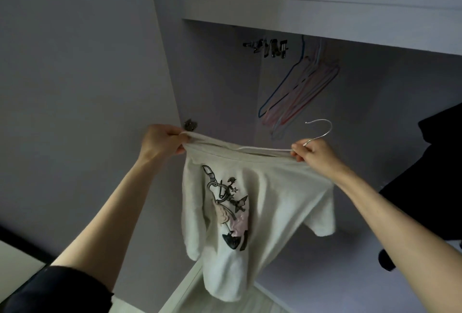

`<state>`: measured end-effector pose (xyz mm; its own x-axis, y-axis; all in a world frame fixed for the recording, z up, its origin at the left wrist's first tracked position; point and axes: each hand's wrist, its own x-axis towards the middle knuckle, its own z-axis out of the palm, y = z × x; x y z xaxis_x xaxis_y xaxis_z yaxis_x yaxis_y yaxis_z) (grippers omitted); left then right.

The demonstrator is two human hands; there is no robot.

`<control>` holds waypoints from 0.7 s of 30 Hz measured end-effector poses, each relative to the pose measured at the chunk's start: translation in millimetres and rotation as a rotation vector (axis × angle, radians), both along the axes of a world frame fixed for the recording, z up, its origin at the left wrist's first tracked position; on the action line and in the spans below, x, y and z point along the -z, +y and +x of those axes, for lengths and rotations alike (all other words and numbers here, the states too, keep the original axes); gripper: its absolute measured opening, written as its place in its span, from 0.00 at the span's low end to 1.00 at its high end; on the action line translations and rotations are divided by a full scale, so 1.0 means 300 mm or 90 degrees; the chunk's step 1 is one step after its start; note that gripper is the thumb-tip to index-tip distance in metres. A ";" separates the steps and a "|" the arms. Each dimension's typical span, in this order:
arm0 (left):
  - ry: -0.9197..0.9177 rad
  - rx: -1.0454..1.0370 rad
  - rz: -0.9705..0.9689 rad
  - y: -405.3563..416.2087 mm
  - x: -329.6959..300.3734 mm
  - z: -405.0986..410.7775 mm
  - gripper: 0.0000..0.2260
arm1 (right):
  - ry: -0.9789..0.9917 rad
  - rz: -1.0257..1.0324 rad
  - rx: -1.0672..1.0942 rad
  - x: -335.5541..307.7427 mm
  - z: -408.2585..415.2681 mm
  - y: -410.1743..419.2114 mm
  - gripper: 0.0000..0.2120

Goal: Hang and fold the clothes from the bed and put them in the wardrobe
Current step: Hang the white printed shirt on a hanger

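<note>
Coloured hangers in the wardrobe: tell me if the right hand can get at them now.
Probably not yet. The right hand is shut on the white hanger carrying the shirt. The coloured hangers hang unobstructed above it.

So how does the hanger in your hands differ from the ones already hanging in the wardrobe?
The white hanger is held by the right hand and carries the white top; the coloured hangers hang bare inside the wardrobe. The white hanger is single with its metal hook free in the air; the coloured hangers are bunched together, blue and pink. Both are thin hangers.
</note>
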<state>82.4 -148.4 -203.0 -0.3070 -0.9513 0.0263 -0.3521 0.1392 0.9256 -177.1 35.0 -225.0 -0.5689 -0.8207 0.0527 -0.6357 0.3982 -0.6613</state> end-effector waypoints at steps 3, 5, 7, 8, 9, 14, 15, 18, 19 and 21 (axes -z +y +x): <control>-0.059 0.026 -0.071 0.002 0.000 -0.024 0.10 | 0.119 0.075 0.030 -0.022 -0.001 0.010 0.19; -0.183 0.070 -0.179 0.024 -0.006 -0.045 0.03 | 0.149 0.112 0.020 -0.048 0.008 0.008 0.18; -0.270 0.114 -0.257 0.053 -0.003 -0.070 0.06 | 0.160 0.127 -0.005 -0.076 0.020 -0.002 0.17; -0.285 0.136 -0.261 0.071 0.000 -0.086 0.07 | 0.160 0.124 -0.018 -0.094 0.022 -0.004 0.17; -0.287 0.151 -0.257 0.088 0.003 -0.098 0.07 | 0.155 0.119 -0.032 -0.111 0.025 -0.009 0.17; -0.269 0.174 -0.240 0.163 -0.008 -0.152 0.04 | 0.164 0.088 -0.058 -0.149 0.031 -0.006 0.16; -0.247 0.173 -0.245 0.179 -0.017 -0.162 0.07 | 0.178 0.091 -0.070 -0.146 0.038 -0.004 0.16; -0.236 0.231 -0.242 0.207 -0.036 -0.204 0.08 | 0.187 0.078 -0.087 -0.137 0.058 -0.008 0.17; -0.261 0.281 -0.235 0.211 -0.036 -0.210 0.07 | 0.171 0.065 -0.084 -0.138 0.056 -0.009 0.17; -0.289 0.369 -0.219 0.196 -0.026 -0.199 0.05 | 0.124 0.043 -0.076 -0.139 0.041 0.001 0.17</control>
